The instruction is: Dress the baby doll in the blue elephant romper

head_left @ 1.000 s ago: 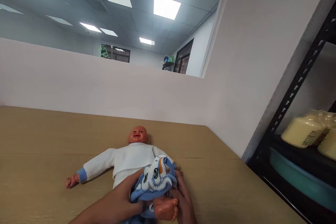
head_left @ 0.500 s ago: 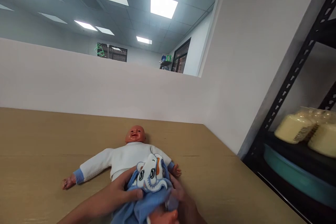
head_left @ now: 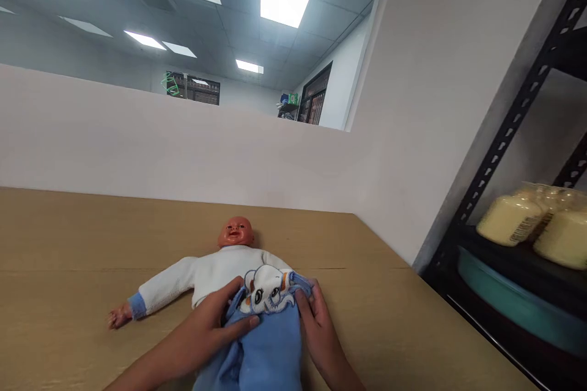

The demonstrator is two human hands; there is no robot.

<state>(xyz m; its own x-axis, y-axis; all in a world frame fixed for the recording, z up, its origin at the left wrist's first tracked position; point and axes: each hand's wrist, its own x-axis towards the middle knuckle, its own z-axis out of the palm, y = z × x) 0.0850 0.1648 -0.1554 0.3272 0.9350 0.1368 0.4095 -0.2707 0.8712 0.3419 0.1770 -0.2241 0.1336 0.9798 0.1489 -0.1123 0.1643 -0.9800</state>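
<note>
Two bare hands grip a blue garment [head_left: 273, 348] at the near edge of a brown table [head_left: 380, 305], over the lower body of a doll [head_left: 224, 272]. The left hand [head_left: 213, 321] clasps the upper left part of the cloth, thumb laid across the front; the right hand [head_left: 318, 321] pinches its upper right corner between thumb and fingers. Between them, a white animal face [head_left: 266, 290] with black eyes and orange accents decorates the top of the garment.

The doll lies on its back in a white top, head pointing away, one blue-cuffed arm stretched out to the left; its legs are hidden from view. To the right, a black metal rack [head_left: 502, 140] bears pale yellow bottles [head_left: 511, 220] in clear wrap, with a teal basin [head_left: 513, 302] just below.

Behind the table rises a plain pale wall [head_left: 229, 159]. Beyond its opening, a dark-framed window [head_left: 315, 98] and bright square ceiling lights [head_left: 284, 3] mark the far room.
</note>
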